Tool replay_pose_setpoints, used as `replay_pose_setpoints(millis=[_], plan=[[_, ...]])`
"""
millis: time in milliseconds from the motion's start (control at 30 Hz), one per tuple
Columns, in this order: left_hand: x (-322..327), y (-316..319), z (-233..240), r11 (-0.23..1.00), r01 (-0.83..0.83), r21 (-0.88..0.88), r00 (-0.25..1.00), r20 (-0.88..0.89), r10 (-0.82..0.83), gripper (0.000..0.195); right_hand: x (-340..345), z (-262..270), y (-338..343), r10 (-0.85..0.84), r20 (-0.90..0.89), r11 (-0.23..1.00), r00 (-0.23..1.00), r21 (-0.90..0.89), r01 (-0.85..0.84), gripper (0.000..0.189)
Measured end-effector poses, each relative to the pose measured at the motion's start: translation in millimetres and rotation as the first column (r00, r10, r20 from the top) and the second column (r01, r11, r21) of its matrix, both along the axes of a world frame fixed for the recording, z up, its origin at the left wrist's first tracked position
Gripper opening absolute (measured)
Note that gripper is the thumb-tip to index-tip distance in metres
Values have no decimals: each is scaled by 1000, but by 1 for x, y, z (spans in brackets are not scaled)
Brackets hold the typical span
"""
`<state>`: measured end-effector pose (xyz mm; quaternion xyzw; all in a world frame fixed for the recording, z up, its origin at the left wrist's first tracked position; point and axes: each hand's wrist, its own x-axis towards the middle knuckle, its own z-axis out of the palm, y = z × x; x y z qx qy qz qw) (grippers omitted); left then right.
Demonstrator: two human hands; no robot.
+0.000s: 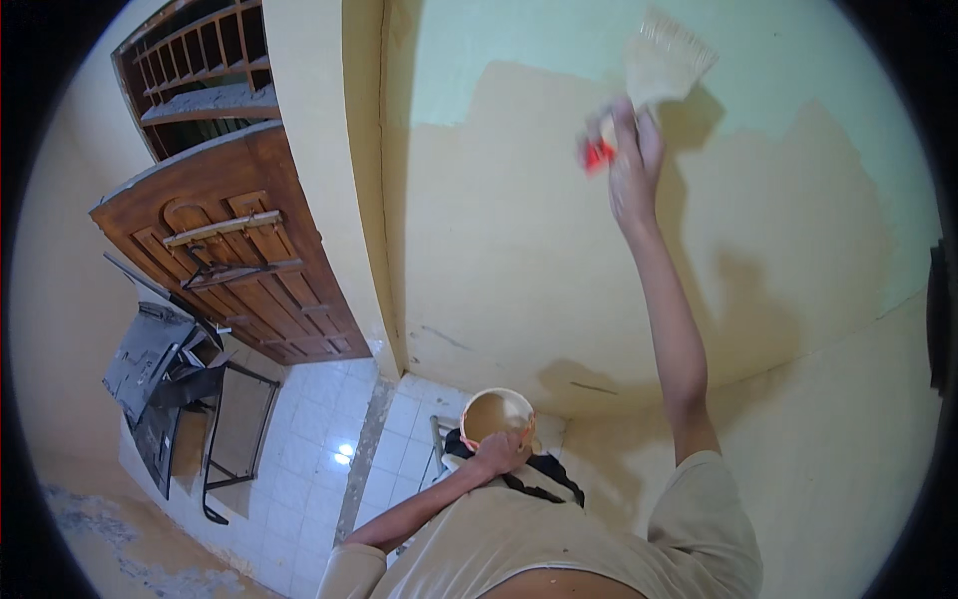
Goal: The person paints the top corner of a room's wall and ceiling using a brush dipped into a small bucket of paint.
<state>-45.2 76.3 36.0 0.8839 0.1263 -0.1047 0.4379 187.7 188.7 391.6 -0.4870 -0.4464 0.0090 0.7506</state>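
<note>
My right hand (632, 161) is raised in front of the wall, shut on the handle of a wide paintbrush (666, 60), part of which shows red. The brush head, coated in cream paint, points up over the mint green part of the wall (554, 34). Below and around it the wall is beige (509, 224), with an uneven edge between the colours. Low before my body, my left hand (503, 453) grips the rim of a round pail (524, 404) that holds beige paint. Whether the bristles touch the wall cannot be told.
A brown panelled wooden door (254, 262) stands to the left beside a wall column (322, 112). Beyond it are a black metal frame (254, 449) and dark panels (150, 359). Under the pail, part of a metal-legged support (435, 434) shows on the white tiled floor (307, 442).
</note>
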Motion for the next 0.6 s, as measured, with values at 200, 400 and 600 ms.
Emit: replay_pose_setpoints(millis=[200, 400, 600], plan=[[11, 11, -31, 991, 9, 137, 927, 369, -59, 35, -17, -151, -148, -164, -370, 828, 914, -556, -76, 34], [42, 42, 50, 990, 71, 124, 991, 106, -84, 29, -42, -213, -240, -364, -497, 651, 788, -741, -167, 39], [43, 26, 88, 984, 156, 90, 988, 7, -157, 26, -69, -170, -272, -282, -10, 259, 959, -964, 66, 30]])
